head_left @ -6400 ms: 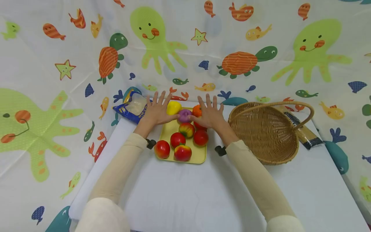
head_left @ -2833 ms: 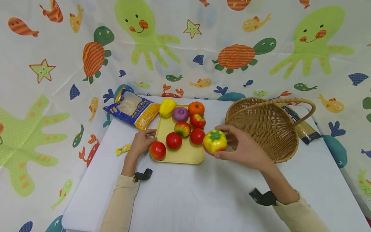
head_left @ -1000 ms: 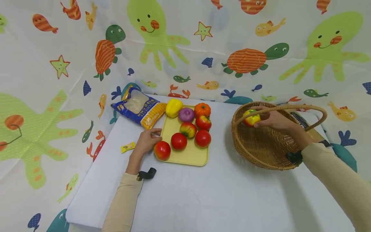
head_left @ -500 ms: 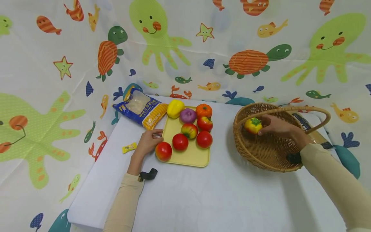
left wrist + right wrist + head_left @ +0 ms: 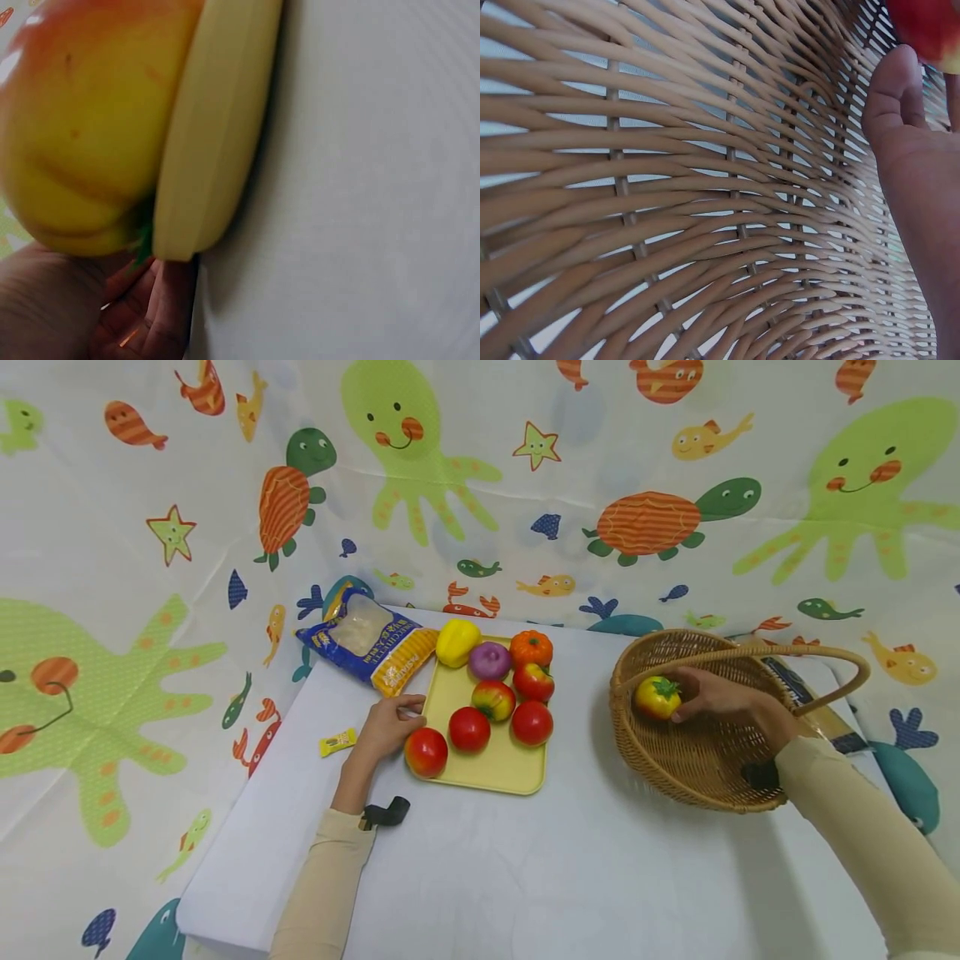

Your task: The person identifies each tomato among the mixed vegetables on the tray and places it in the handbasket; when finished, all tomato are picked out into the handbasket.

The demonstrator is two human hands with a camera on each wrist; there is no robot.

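My right hand [image 5: 712,695] is inside the wicker basket [image 5: 701,781], holding a yellow-and-red toy fruit [image 5: 656,698] with a green leafy top by its right side. The right wrist view shows my thumb beside this fruit [image 5: 934,30], which is cut off at the corner. My left hand [image 5: 386,727] grips the left rim of the yellow tray [image 5: 487,772]. Just in front of its fingers lies a red-and-yellow toy fruit [image 5: 426,752], over the tray's corner. In the left wrist view this fruit [image 5: 90,127] hides part of the hand.
On the tray are a yellow pepper [image 5: 457,643], a purple onion [image 5: 490,661], an orange pumpkin [image 5: 531,649] and several red toy fruits [image 5: 469,730]. A blue pasta bag [image 5: 367,639] and a small yellow packet [image 5: 337,742] lie left; another bag [image 5: 810,702] lies behind the basket.
My right hand took the toy fruit from beside the tray into the basket and has just lowered it further. My left hand has stayed at the tray's rim.
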